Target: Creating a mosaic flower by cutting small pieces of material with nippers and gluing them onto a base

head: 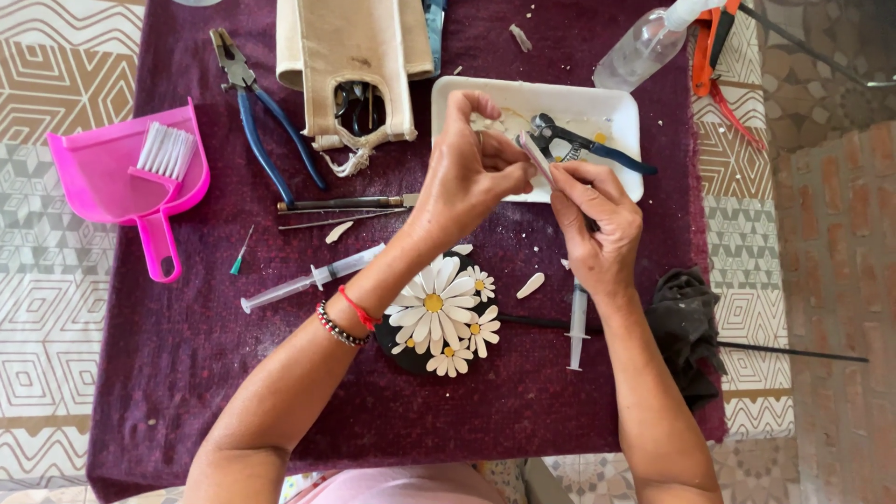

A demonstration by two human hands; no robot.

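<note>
**Two hands, one tile sliver, one nipper — at the tray's lower edge**

Item 1: one small pale tile piece (535, 154), thin and glossy, pinched between the fingers of the left hand (467, 177) and held just above the near rim of the tray. The right hand (597, 219) is closed around the dark-blue handles of one pair of nippers (583, 140), whose black metal head meets the piece.

Item 2: one white rectangular tray (616, 112), shallow and smooth, holding pale offcuts; directly behind the hands, at 12 o'clock.

Item 3: one round dark plaque with white-petalled, yellow-centred daisies (439, 313), one large and at least four small, at 7 o'clock from the hands. One loose white petal (530, 285) lies just right of it.

Item 4: two clear plastic syringes, one long (308, 278) at 8 o'clock, one short (578, 322) at 6 o'clock.

Item 5: one pair of blue-handled pliers (261, 121), at 10 o'clock, beside one beige canvas tool pouch (355, 56).

Item 6: one pink plastic dustpan with white-bristled brush (131, 173), far at 9 o'clock.

Item 7: one clear spray bottle (649, 42), at 1 o'clock.

Item 8: one crumpled dark rag (686, 322), at 4 o'clock.

All rest on a counter under plum felt cloth (187, 373).
</note>
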